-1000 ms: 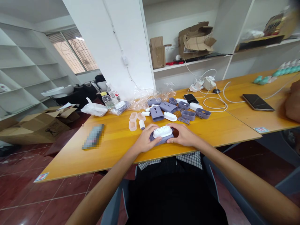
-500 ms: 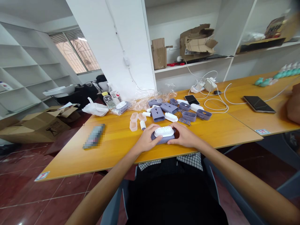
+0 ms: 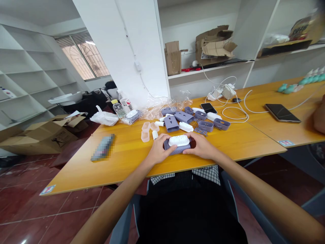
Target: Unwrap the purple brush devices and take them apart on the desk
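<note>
Between my two hands, close to the table's front edge, is a purple-grey plastic case [image 3: 179, 150] with a white oval ribbed piece [image 3: 179, 140] on top. My left hand [image 3: 161, 149] is closed round its left end, the thumb against the near side. At the right end my right hand [image 3: 200, 146] grips the same case, its fingers near the white piece. Just beyond lie a larger purple-grey housing [image 3: 171, 123] with cut-out holes, a white oval part [image 3: 186, 127] and several small purple-grey oval cups [image 3: 205, 126].
Translucent pink cups [image 3: 145, 136] lie left of the parts. A blurred-out flat object [image 3: 103, 147] is farther left. Behind are a white plastic bag [image 3: 104, 117], bottles [image 3: 118, 108], a phone [image 3: 208, 108] and white cables [image 3: 235, 114]. A tablet [image 3: 282, 112] lies on the right, near another person's arm.
The view has shifted very slightly. Both hands keep their grip on the case with the white piece, and the other parts have stayed in place.
</note>
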Demonstrator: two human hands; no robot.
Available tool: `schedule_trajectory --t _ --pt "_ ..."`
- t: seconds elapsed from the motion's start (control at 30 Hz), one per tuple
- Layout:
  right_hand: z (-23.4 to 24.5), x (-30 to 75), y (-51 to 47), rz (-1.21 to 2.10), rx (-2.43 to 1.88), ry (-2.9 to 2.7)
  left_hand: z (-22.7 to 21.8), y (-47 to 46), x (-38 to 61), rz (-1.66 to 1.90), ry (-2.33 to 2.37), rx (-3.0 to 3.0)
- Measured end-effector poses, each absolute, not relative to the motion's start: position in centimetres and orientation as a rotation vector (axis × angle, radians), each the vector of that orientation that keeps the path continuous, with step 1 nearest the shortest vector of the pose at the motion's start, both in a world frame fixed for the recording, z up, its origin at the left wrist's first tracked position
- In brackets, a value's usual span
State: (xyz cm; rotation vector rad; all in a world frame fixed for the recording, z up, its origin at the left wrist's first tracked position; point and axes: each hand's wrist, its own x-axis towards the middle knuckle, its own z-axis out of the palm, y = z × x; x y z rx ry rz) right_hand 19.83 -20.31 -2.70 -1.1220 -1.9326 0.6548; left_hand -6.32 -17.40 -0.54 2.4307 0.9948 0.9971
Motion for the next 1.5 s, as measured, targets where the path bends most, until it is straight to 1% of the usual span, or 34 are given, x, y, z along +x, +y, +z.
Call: schedule_trajectory --t 0.4,0.7,0.87,1.07,1.3,1.5 --pt "-2.8 19.9 -20.3 0.669 -1.063 -1.969 0.0 -17.3 -6.9 0.972 0.830 2.408" --pt "-2.7 19.9 -20.1 0.710 -1.028 -1.970 0.0 -17.5 -6.9 0.977 0.911 2.388" --pt "-2.9 20.0 -19.9 0.719 -0.999 -1.958 -0.3 -17.0 -6.8 0.990 0.867 2.350" --pt "-2.8 19.9 -19.9 0.700 -1.008 -1.960 -0.6 -16.8 -6.6 1.031 0.840 2.319" --pt "-2.6 20.1 -19.5 0.607 -1.110 -1.989 0.0 -16.6 -6.1 0.957 0.877 2.375" --pt "-3.1 19.8 -19.7 0.593 -1.040 -1.979 -0.6 -16.7 -5.7 0.961 0.881 2.384"
